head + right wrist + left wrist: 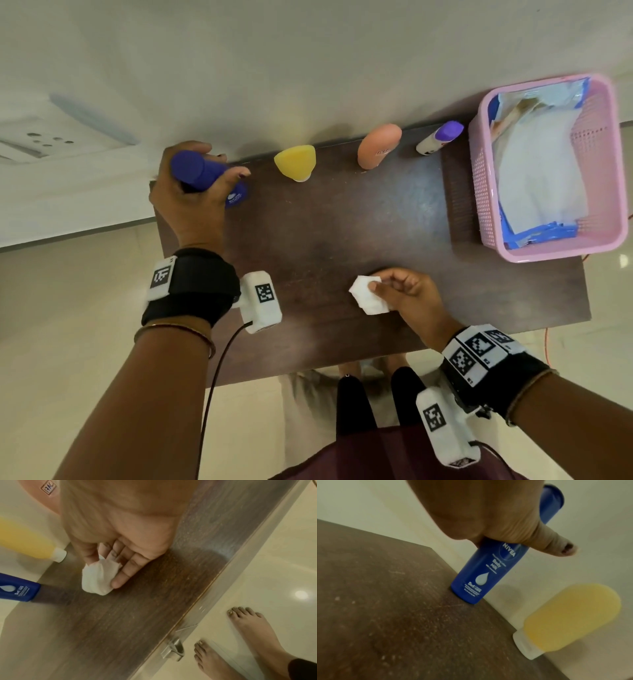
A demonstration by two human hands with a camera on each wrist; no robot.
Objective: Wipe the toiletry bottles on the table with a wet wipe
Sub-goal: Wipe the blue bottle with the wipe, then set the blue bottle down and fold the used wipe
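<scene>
My left hand [191, 192] grips a tall blue lotion bottle [202, 174] [488, 572] round its upper body; the bottle's base stands on the dark wooden table [342, 222] at the far left corner. My right hand [404, 291] [109, 555] pinches a crumpled white wet wipe [368, 296] [97, 578] just above the table's near middle. A yellow bottle [296, 162] [570, 618], an orange-pink bottle [378, 145] and a small white bottle with a purple cap [440, 137] stand in a row along the far edge.
A pink plastic basket [479, 192] holding a pack of wipes sits at the table's right end. A wall runs right behind the bottles. My bare feet [248, 628] stand on the tiled floor at the table's near edge.
</scene>
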